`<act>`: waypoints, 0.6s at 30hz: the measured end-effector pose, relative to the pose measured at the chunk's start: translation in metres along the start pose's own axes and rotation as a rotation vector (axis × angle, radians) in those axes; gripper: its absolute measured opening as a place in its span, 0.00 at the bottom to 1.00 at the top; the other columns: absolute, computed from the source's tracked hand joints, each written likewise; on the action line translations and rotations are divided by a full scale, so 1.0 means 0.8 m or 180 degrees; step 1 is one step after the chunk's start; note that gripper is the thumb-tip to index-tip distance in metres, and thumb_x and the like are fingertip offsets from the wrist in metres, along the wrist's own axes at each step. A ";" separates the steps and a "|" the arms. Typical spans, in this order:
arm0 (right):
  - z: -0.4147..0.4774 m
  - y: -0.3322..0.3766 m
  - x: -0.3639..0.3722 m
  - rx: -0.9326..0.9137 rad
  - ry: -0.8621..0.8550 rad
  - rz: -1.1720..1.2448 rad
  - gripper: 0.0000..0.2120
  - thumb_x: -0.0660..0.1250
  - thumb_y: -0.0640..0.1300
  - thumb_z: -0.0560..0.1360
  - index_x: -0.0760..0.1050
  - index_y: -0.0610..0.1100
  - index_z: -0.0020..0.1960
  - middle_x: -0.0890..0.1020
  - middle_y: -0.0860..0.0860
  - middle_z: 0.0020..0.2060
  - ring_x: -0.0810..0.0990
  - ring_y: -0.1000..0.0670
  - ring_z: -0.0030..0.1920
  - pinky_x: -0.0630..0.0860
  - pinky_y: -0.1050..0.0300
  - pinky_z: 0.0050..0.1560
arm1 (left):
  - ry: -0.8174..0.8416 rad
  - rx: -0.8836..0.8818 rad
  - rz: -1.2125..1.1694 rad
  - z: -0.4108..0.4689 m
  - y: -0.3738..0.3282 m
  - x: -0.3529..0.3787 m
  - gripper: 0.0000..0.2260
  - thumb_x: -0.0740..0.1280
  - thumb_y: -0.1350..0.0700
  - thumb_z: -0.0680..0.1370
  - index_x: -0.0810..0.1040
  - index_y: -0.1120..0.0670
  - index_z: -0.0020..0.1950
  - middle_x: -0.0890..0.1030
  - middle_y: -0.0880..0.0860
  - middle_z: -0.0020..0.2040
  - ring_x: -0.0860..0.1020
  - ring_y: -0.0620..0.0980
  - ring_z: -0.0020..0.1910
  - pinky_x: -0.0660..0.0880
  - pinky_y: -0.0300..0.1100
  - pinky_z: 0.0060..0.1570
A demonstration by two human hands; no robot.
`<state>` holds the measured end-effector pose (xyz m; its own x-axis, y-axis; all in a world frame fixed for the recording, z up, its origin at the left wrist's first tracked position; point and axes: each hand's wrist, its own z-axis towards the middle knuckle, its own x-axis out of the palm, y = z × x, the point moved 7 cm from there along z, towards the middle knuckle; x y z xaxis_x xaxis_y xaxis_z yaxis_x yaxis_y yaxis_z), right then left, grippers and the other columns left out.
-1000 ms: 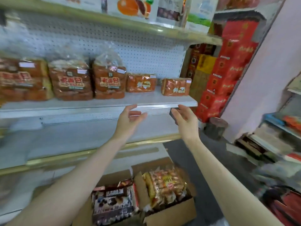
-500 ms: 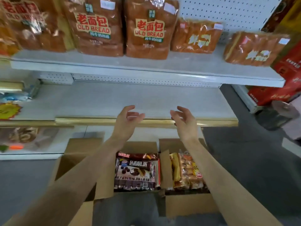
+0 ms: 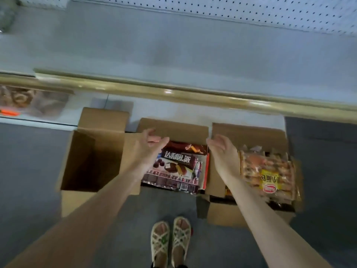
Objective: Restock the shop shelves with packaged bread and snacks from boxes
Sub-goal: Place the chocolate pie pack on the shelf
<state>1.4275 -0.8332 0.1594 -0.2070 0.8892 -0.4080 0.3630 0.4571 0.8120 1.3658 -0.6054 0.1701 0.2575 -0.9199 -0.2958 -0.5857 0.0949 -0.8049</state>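
Observation:
Three cardboard boxes stand on the grey floor below the shelf. The middle box holds a dark chocolate-pie snack pack. The right box holds a clear bag of small bread rolls with a yellow label. The left box shows a bare inside. My left hand hovers over the left edge of the snack pack, fingers relaxed and holding nothing. My right hand hovers between the middle and right boxes, also relaxed with nothing in it.
A low grey shelf with a gold front rail runs across above the boxes, backed by white pegboard. Bagged pastries lie on the bottom shelf at left. My sandalled feet stand just behind the boxes.
The view has tilted down from the bread shelf to the boxes on the floor. Both hands have dropped from shelf height to just above the middle box, still holding nothing.

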 end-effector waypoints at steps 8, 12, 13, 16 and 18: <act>0.059 -0.190 0.080 0.0664 0.0220 0.0124 0.22 0.70 0.52 0.75 0.72 0.46 0.66 0.80 0.51 0.58 0.78 0.53 0.58 0.74 0.53 0.62 | -0.0173 -0.0767 -0.0022 0.068 0.190 0.051 0.19 0.69 0.56 0.77 0.68 0.56 0.66 0.76 0.46 0.50 0.73 0.34 0.41 0.68 0.22 0.31; 0.079 -0.272 0.114 0.0994 0.0234 0.0210 0.26 0.72 0.51 0.74 0.70 0.44 0.69 0.80 0.49 0.59 0.79 0.52 0.57 0.77 0.47 0.61 | -0.0098 -0.1005 0.0057 0.100 0.270 0.075 0.22 0.70 0.56 0.76 0.69 0.56 0.68 0.77 0.51 0.55 0.76 0.38 0.43 0.73 0.30 0.38; 0.082 -0.288 0.120 0.1082 0.0243 0.0283 0.27 0.72 0.50 0.73 0.70 0.44 0.69 0.80 0.50 0.58 0.80 0.52 0.57 0.77 0.46 0.60 | -0.0096 -0.1011 0.0076 0.107 0.283 0.080 0.22 0.71 0.56 0.76 0.70 0.57 0.68 0.78 0.52 0.55 0.76 0.38 0.43 0.73 0.30 0.38; 0.093 -0.328 0.139 0.1217 0.0288 0.0401 0.27 0.73 0.49 0.73 0.69 0.45 0.69 0.79 0.56 0.53 0.80 0.52 0.56 0.77 0.43 0.60 | -0.0145 -0.1029 0.0144 0.127 0.322 0.092 0.22 0.72 0.55 0.75 0.71 0.58 0.67 0.79 0.52 0.55 0.78 0.46 0.48 0.74 0.37 0.46; 0.101 -0.351 0.151 0.1228 0.0306 0.0445 0.29 0.74 0.48 0.72 0.67 0.45 0.69 0.79 0.56 0.51 0.80 0.52 0.56 0.76 0.43 0.61 | -0.0168 -0.1045 0.0142 0.138 0.349 0.101 0.22 0.72 0.55 0.74 0.72 0.59 0.66 0.79 0.53 0.56 0.79 0.51 0.53 0.75 0.44 0.51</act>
<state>1.3740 -0.8528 -0.1518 -0.2090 0.9456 -0.2494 0.7034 0.3225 0.6335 1.3082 -0.6109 -0.1351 0.2606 -0.8957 -0.3602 -0.8115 -0.0011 -0.5844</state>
